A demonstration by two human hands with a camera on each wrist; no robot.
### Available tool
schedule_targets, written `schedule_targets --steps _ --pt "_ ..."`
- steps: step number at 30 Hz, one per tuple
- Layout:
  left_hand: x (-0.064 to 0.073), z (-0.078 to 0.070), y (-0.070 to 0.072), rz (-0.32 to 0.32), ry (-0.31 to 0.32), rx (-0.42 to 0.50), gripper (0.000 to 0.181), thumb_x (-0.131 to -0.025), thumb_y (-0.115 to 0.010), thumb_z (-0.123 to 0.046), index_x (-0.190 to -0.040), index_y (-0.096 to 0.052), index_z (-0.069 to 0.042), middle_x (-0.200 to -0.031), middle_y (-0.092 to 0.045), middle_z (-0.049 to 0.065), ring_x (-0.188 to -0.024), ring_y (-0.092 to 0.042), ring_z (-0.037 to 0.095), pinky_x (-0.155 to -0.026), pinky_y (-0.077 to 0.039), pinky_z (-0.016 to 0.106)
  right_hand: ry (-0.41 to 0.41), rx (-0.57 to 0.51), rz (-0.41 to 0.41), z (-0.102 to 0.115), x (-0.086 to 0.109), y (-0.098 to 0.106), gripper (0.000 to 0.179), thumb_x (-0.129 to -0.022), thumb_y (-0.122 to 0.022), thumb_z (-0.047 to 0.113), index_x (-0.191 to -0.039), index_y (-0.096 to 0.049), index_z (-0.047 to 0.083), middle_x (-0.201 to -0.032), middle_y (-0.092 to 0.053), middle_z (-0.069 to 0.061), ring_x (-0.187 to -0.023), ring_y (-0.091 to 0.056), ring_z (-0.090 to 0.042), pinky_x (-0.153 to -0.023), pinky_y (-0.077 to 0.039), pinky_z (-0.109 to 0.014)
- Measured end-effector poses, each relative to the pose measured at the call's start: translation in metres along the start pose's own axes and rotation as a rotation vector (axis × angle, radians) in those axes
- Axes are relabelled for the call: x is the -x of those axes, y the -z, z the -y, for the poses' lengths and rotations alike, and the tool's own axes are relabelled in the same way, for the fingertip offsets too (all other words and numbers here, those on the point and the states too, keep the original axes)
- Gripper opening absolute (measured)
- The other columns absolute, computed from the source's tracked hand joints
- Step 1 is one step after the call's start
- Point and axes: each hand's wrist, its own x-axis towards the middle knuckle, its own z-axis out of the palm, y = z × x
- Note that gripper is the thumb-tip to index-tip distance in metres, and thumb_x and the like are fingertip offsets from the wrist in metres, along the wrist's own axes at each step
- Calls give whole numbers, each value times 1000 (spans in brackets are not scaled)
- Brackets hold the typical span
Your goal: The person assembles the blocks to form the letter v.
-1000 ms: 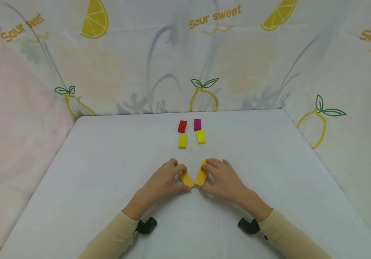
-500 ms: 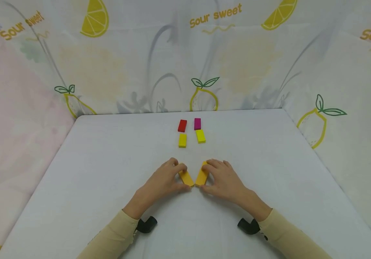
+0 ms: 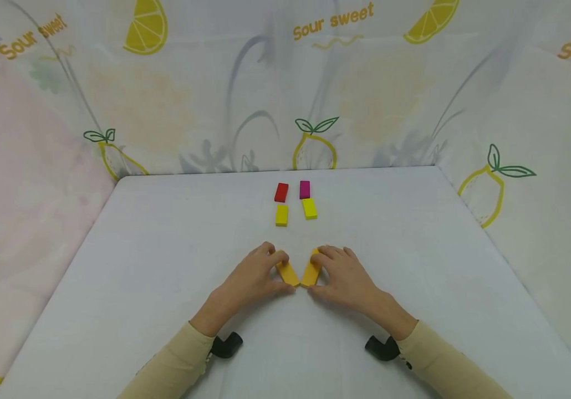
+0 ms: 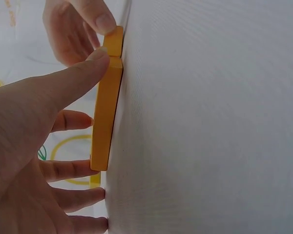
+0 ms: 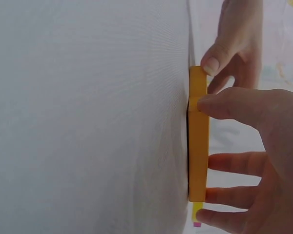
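Observation:
Two orange-yellow rectangular blocks lie on the white table in a V, their near ends meeting or almost meeting. My left hand (image 3: 255,277) holds the left block (image 3: 287,274) between the thumb at its near end and the fingers at its far end. On the other side, my right hand (image 3: 345,277) grips the right block (image 3: 311,273) the same way. In the left wrist view, the left block (image 4: 106,117) lies flat on the tabletop with the thumb at its corner. The right wrist view shows the right block (image 5: 198,156) under thumb and fingertips.
Farther back on the white table (image 3: 166,233) lie a red block (image 3: 281,192), a magenta block (image 3: 305,189), and two yellow blocks, one left (image 3: 281,215) and one right (image 3: 309,209). A lemon-printed cloth (image 3: 385,100) hangs behind the table's far edge.
Both hands keep their hold on the orange-yellow blocks with barely any movement. The scene has shifted slightly upward in the head view.

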Motion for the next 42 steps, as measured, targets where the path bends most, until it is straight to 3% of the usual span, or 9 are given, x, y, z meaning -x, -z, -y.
schedule_targets --steps 16,27,42 --pt "0 -1 0 0 12 -4 53 -74 -84 -50 -116 -64 -24 -112 -55 4 -91 -52 16 -85 -52 30 -17 12 27 1 -1 1 53 -78 -80 41 -121 -65 13 -133 -60 -8 -131 -51 -33 -110 -33 -65" --pt "-1 -1 -1 -5 17 -8 53 -73 -84 -51 -115 -64 -25 -112 -56 4 -92 -53 16 -83 -52 30 -24 -30 39 2 -2 2 40 -78 -80 37 -107 -65 15 -127 -60 -7 -130 -51 -29 -110 -33 -65" --pt "-1 -2 -2 -19 15 -65 54 -72 -84 -54 -114 -64 -26 -113 -58 3 -93 -55 16 -86 -52 33 -68 -24 99 2 -5 6 46 -80 -79 44 -113 -67 16 -136 -58 -9 -135 -48 -33 -111 -30 -67"
